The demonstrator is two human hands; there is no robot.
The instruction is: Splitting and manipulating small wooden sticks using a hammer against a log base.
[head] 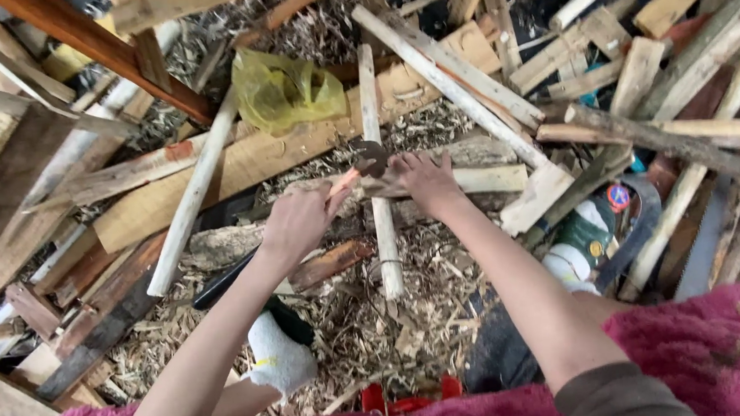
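Left hand point(296, 223) fists an orange-handled hatchet point(370, 159); right hand point(425, 182) presses flat on a stick point(473, 180), scrap wood crowding all around

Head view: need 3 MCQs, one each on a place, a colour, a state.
1. Where does the yellow plastic bag lie?
A. on the planks beyond the hands
B. on the person's lap
C. under the white sock

2. What colour is the handle of the small hatchet in the left hand?
A. blue
B. orange
C. black

3. What is the right hand doing?
A. hanging free
B. holding a bottle
C. resting on the pale wood piece

Key: 1 A, the bag sits on planks above the hands; 2 B, orange shows past the grip; 3 C, fingers press the wood beside the hatchet head.
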